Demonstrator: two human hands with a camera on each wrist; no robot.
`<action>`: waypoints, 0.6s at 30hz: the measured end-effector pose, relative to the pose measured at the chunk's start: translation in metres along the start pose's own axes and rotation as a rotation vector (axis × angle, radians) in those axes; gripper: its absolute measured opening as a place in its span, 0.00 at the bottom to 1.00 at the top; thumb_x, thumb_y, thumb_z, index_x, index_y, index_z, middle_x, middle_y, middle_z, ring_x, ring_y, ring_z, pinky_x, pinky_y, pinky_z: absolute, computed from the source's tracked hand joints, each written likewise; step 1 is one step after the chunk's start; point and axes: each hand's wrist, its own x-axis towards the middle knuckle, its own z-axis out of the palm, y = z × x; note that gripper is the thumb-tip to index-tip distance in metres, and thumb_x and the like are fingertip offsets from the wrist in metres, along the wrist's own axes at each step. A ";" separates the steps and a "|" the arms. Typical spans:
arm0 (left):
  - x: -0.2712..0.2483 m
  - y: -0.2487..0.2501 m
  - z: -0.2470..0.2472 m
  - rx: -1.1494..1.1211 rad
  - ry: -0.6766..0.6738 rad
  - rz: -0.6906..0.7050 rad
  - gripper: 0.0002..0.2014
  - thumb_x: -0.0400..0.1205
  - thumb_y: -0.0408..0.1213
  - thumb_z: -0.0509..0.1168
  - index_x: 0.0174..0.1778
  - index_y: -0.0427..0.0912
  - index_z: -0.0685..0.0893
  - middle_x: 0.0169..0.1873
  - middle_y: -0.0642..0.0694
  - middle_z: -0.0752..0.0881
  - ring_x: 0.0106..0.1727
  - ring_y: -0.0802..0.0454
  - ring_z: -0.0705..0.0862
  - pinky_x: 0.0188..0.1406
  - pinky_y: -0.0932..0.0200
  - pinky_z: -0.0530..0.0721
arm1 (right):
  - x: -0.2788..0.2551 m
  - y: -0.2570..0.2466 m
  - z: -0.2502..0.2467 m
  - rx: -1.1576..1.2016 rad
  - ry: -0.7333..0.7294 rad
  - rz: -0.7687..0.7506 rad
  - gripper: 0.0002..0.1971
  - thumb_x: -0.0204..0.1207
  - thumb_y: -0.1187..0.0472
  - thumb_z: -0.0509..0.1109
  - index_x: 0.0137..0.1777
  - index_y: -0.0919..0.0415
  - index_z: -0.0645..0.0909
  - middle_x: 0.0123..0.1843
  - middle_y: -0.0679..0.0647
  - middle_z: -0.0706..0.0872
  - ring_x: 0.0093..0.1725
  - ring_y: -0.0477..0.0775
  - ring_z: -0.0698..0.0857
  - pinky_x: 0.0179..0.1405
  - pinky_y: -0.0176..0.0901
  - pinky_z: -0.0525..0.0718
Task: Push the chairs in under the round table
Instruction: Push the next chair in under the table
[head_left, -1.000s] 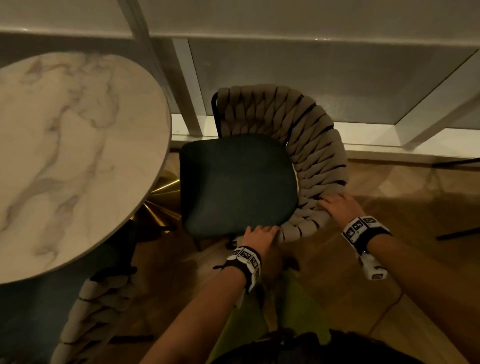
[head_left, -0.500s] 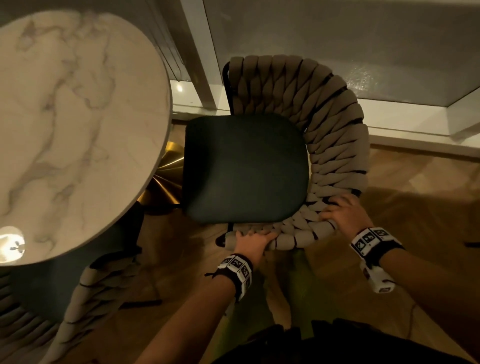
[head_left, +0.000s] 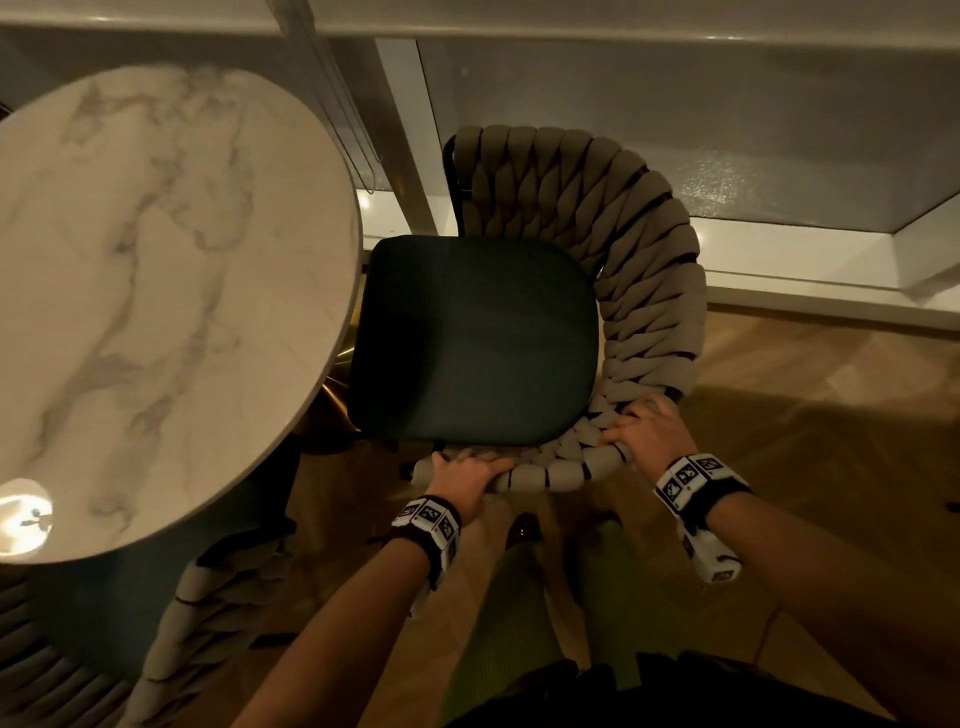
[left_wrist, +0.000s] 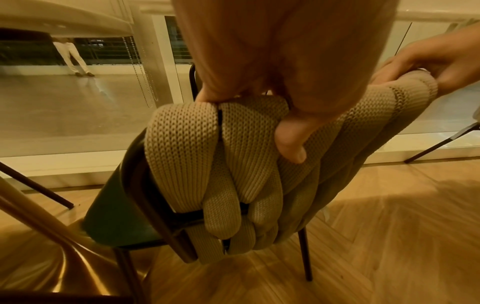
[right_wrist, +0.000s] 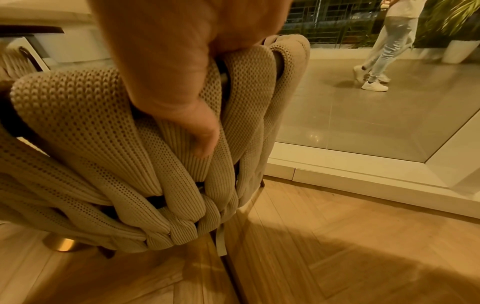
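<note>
A person stands behind a dining chair (head_left: 478, 338) with a dark green seat and a curved back of thick woven beige rope, both hands on the back's near rim. The left hand (head_left: 465, 480) curls over the end of the rope-wrapped rail, thumb pressed down its outer face; the right hand (head_left: 652, 434) wraps the rim further round the curve, fingers hooked over the top. The chair stands on the herringbone wood floor (head_left: 831, 415) just beside the round marble-topped bench (head_left: 156, 291), its seat's front edge about level with the bench's rim and not yet tucked beneath it. A gold pedestal base (left_wrist: 78, 265) shows under the top, close to the chair's front legs. A second chair (head_left: 208, 613) of the same weave already sits partly under the bench at lower left.

The chair looks moderately light: thin dark metal legs, stiff frame, padded seat. The rope gives softly under the fingers but the rail inside is rigid, so the top rim is the sound place to hold. Pushed low and level it should slide; the legs could catch on the pedestal.
</note>
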 end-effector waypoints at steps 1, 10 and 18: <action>0.001 -0.004 0.000 -0.003 0.005 -0.004 0.33 0.80 0.29 0.63 0.77 0.61 0.64 0.77 0.51 0.71 0.76 0.41 0.68 0.70 0.23 0.63 | 0.002 -0.002 -0.001 0.000 0.000 -0.001 0.18 0.70 0.51 0.72 0.60 0.37 0.79 0.62 0.42 0.84 0.68 0.53 0.73 0.71 0.55 0.60; -0.007 -0.014 0.011 0.019 0.035 -0.020 0.33 0.78 0.29 0.63 0.76 0.60 0.66 0.75 0.49 0.73 0.74 0.42 0.70 0.70 0.26 0.64 | -0.005 -0.022 0.001 0.017 -0.014 0.022 0.18 0.72 0.54 0.70 0.62 0.39 0.78 0.64 0.45 0.83 0.69 0.54 0.72 0.75 0.57 0.57; -0.016 -0.020 0.020 0.025 0.046 -0.008 0.30 0.79 0.30 0.63 0.74 0.61 0.68 0.74 0.51 0.75 0.74 0.43 0.71 0.71 0.24 0.61 | -0.013 -0.035 0.008 0.043 -0.020 0.023 0.18 0.72 0.55 0.70 0.62 0.40 0.78 0.64 0.44 0.83 0.69 0.54 0.72 0.75 0.57 0.56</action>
